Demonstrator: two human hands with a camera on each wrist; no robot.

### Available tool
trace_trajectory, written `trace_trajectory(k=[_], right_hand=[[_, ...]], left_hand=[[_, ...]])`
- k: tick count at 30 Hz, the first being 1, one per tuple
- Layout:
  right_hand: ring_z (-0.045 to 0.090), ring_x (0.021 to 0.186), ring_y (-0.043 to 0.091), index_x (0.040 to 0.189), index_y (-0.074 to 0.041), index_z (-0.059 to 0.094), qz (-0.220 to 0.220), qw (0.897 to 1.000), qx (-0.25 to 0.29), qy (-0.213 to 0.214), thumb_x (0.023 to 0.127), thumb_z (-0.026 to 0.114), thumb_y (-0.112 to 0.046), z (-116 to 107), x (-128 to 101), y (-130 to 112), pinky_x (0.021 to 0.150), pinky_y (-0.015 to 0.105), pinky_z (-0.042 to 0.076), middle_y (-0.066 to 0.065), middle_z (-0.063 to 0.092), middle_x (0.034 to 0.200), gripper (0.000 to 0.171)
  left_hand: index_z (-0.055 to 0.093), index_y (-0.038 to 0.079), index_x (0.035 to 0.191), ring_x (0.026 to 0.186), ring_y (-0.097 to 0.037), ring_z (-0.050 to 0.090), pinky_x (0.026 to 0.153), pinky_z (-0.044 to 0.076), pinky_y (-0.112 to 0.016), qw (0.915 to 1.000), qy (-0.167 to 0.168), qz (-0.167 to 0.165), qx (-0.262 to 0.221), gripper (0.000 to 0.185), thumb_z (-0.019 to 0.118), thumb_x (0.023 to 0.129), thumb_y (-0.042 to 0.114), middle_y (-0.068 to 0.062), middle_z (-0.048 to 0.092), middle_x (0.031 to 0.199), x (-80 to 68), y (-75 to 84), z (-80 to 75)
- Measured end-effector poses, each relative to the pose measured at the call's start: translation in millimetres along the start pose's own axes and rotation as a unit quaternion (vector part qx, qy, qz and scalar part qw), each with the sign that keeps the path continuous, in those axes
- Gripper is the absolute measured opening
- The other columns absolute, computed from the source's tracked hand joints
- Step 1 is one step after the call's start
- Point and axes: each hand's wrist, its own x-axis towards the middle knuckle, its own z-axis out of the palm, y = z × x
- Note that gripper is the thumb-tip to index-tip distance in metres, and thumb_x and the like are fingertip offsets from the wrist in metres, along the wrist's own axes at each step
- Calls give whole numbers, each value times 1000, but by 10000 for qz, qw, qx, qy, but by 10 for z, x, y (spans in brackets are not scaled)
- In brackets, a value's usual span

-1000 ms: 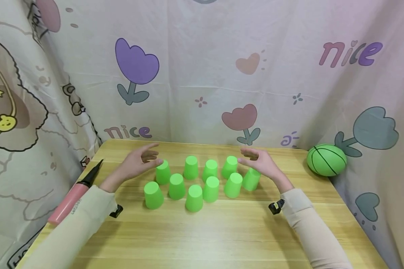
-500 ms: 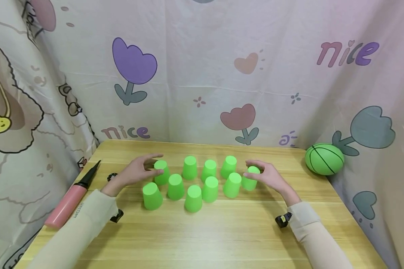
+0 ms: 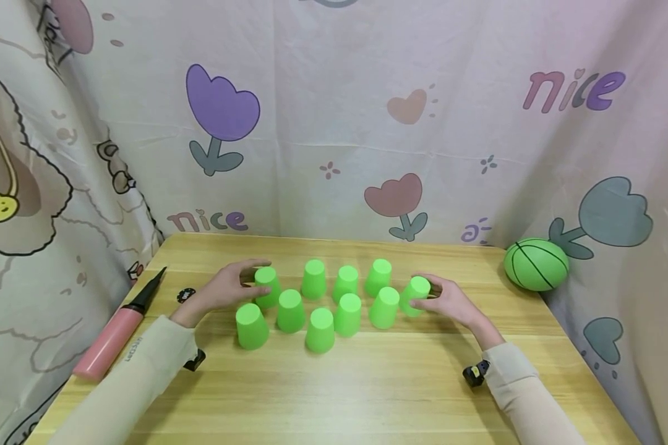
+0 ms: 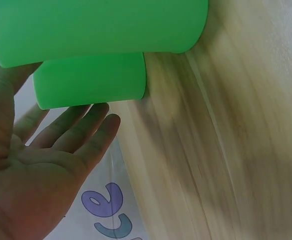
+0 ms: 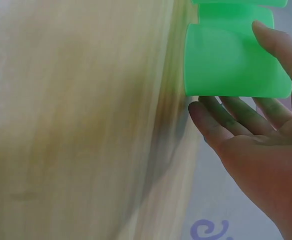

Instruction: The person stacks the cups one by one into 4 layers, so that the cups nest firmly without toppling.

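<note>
A wooden table (image 3: 367, 395) carries ten upturned green cups (image 3: 320, 329), a pink pump (image 3: 114, 334), perhaps a green ball (image 3: 536, 264)

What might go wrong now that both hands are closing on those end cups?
The upturned green cups stand packed close, so the left hand, gripping the far-left cup, could knock over its near neighbour. The right hand holds the far-right cup tilted; it might slip and topple the cup beside it.
</note>
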Motion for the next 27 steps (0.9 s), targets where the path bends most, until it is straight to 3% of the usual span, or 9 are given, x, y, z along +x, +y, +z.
trace_trajectory(k=[7, 19, 27], right_hand=[[71, 116, 28, 142, 2, 59, 16, 9999, 128, 12, 89, 86, -22, 16, -8, 41, 94, 16, 57, 19, 73, 128, 64], [72, 115, 27, 140, 0, 61, -17, 10000, 31, 22, 89, 86, -23, 5, -23, 36, 94, 17, 57, 18, 74, 126, 61], [72, 115, 27, 139, 1, 61, -42, 9996, -215, 185, 89, 85, -22, -10, -2, -18, 96, 22, 58, 19, 74, 126, 60]], left_hand=[[53, 0, 149, 132, -48, 61, 110, 52, -62, 9999, 120, -65, 96, 63, 79, 96, 23, -24, 66, 139, 6, -24, 10], [55, 1, 147, 130, -47, 62, 110, 53, -61, 9994, 191, -180, 228, 62, 80, 95, 23, -23, 67, 138, 26, 11, -18], [58, 1, 145, 126, -46, 66, 108, 54, -62, 9985, 382, 26, 400, 58, 80, 96, 22, -22, 70, 134, 80, 87, -108]])
